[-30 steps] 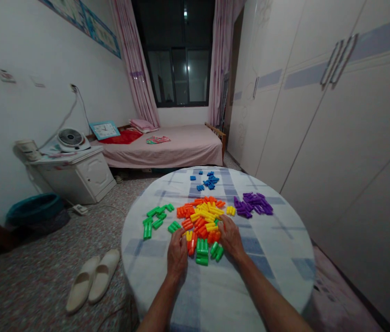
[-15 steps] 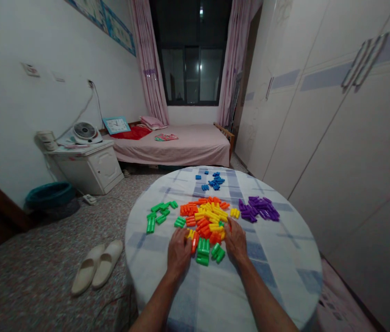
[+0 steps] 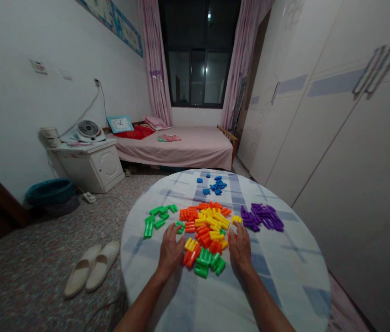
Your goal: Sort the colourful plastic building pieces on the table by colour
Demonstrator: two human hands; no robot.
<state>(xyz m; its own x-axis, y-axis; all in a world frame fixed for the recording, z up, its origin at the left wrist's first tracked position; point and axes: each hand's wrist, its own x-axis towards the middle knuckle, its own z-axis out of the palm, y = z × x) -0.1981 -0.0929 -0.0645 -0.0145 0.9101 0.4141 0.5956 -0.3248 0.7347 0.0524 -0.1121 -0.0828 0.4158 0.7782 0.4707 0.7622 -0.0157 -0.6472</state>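
Observation:
On the round table lies a mixed heap of plastic building blocks, with orange blocks (image 3: pixel 188 214) and yellow blocks (image 3: pixel 212 220) in the middle. My left hand (image 3: pixel 170 251) is at the heap's left side, thumb and fingers apart. Its fingertips reach a small green block (image 3: pixel 180 226), partly hidden by them; contact is unclear. My right hand (image 3: pixel 240 246) rests at the right side, fingers spread, close to a yellow block (image 3: pixel 236 219). A bit of orange shows by its thumb, mostly covered. Between my wrists, nearer me, lie green blocks (image 3: pixel 203 260) and a few orange ones.
Purple blocks (image 3: pixel 266 216) form a pile at the right, blue blocks (image 3: pixel 218 186) one at the far side, and more green blocks (image 3: pixel 159 213) one at the left. A checked cloth (image 3: pixel 212 306) covers the table. Beyond stand a bed (image 3: pixel 198 147) and a wardrobe (image 3: pixel 347 152).
My hands have moved apart. The left has left the yellow and orange blocks at the near edge and shifted toward the green block; the right has moved slightly outward. The view has shifted a little.

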